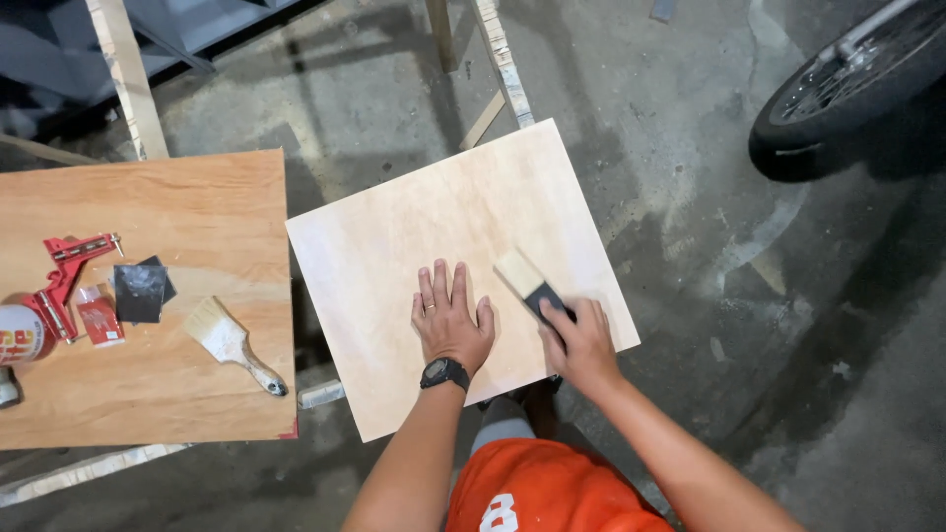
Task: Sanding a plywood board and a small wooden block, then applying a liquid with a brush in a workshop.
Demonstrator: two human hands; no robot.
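A pale plywood panel [414,227] lies tilted in front of me. My left hand [450,320] rests flat on its near part, fingers spread, a black watch on the wrist. My right hand [581,340] grips the dark handle of a wide paintbrush [522,276], whose light bristles press on the panel to the right of my left hand.
A brown plywood table [187,207] at left carries a second paintbrush [229,343], a red corner clamp [67,276], dark sandpaper squares [140,291], a small red packet [99,320] and a can [20,333]. A motorcycle wheel [847,79] stands at top right on concrete floor.
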